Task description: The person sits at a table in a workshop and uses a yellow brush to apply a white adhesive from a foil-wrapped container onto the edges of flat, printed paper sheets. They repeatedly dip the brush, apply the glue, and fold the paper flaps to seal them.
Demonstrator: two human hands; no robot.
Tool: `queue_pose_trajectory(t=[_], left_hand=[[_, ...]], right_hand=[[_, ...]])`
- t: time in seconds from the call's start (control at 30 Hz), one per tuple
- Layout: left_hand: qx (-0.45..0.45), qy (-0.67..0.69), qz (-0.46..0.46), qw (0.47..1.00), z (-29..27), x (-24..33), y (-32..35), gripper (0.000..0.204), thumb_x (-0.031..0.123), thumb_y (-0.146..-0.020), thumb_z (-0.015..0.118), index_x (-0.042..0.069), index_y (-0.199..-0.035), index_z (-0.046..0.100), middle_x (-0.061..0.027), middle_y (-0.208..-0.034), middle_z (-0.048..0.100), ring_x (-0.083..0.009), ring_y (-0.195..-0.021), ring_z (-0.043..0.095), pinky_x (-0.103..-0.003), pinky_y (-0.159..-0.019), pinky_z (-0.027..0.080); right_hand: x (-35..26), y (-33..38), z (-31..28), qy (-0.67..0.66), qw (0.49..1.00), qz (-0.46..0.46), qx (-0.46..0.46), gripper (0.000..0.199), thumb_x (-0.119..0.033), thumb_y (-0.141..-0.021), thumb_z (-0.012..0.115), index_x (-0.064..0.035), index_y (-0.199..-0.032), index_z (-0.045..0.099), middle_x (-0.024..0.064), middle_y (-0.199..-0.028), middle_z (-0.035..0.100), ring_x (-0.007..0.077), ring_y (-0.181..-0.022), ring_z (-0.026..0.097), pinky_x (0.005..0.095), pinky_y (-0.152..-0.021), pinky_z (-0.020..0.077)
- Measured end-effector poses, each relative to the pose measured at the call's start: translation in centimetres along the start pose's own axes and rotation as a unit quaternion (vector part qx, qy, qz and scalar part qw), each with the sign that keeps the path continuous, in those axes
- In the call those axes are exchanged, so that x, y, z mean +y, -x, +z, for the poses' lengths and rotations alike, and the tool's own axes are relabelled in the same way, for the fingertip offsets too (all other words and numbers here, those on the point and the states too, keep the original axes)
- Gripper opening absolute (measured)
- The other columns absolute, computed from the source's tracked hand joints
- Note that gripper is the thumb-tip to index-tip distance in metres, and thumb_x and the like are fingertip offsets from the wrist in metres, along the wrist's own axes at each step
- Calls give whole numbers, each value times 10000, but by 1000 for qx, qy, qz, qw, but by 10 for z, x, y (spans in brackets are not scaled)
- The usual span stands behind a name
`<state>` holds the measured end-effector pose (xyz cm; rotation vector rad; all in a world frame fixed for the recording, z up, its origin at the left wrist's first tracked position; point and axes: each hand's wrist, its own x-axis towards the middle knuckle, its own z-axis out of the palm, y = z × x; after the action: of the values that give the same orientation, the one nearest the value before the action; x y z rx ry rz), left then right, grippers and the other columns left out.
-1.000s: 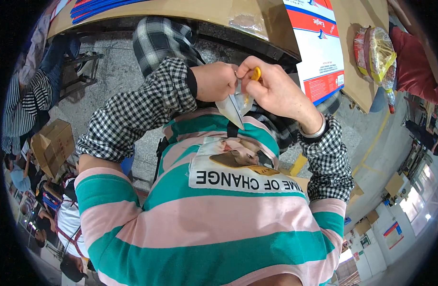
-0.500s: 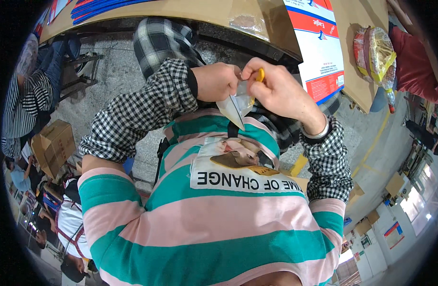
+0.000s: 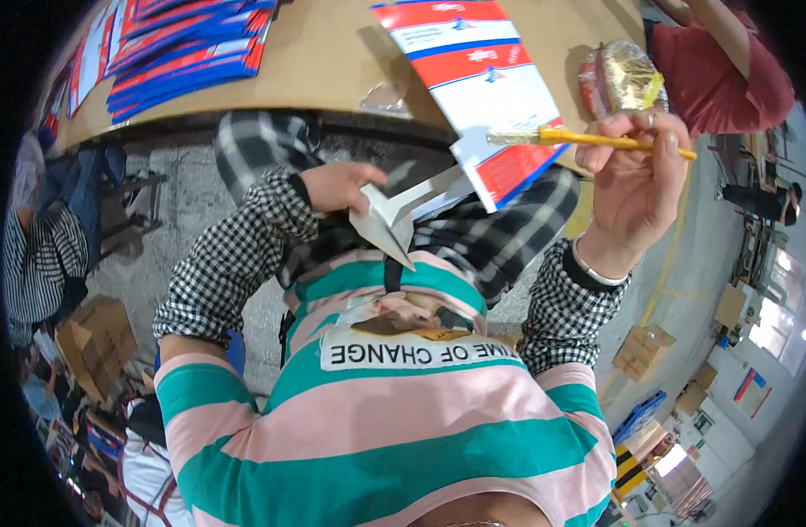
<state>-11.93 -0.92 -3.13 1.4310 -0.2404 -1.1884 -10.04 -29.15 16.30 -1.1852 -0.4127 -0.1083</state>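
In front of the striped belly, below the table's edge, we saw one white folded piece, thin and stiff-looking like paper or card, with straight edges and a sharp corner pointing to the shirt. The left hand held it at its upper left side, the fingers closed in a narrow pinch. A pale strip reached from this piece toward the printed sheet, but we could not tell if both were joined.

The right hand was raised and held one brush between thumb and fingers. Its slim handle was yellow-orange, and its flat, whitish bristles lay before the printed sheet in our view; we could not tell if they touched it.

We counted one printed sheet, smooth, in red, white and blue, hanging partly over the brown table. At the table's left lay flat pieces of the same colours, overlapping too closely to be counted. At its right we noticed one shiny, rounded, plastic-wrapped bundle, near one co-worker's red sleeve.
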Motion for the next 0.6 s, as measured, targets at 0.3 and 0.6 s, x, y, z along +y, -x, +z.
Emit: queue_pose_trajectory(t=[0.3,0.6], left_hand=[[99,293,-37,950,0,51,19,224,86,-774,529,-42,-924,636,-115,-829,628,-164,-707,566,-286,-659,470],[126,336,21,933,-26,82,6,431,357,-971,359,-12,-1145,497,-118,-900,646,-156,-654,631,-242,-574,531]], right_hand=[[-47,28,-32,-20,984,-52,169,267,-245,-963,415,-17,-1004,549,208,-874,628,217,-613,578,322,-562,468],[-48,28,-36,-71,979,-42,187,329,-298,-989,364,-46,-1023,574,185,-951,637,206,-664,588,332,-628,464]])
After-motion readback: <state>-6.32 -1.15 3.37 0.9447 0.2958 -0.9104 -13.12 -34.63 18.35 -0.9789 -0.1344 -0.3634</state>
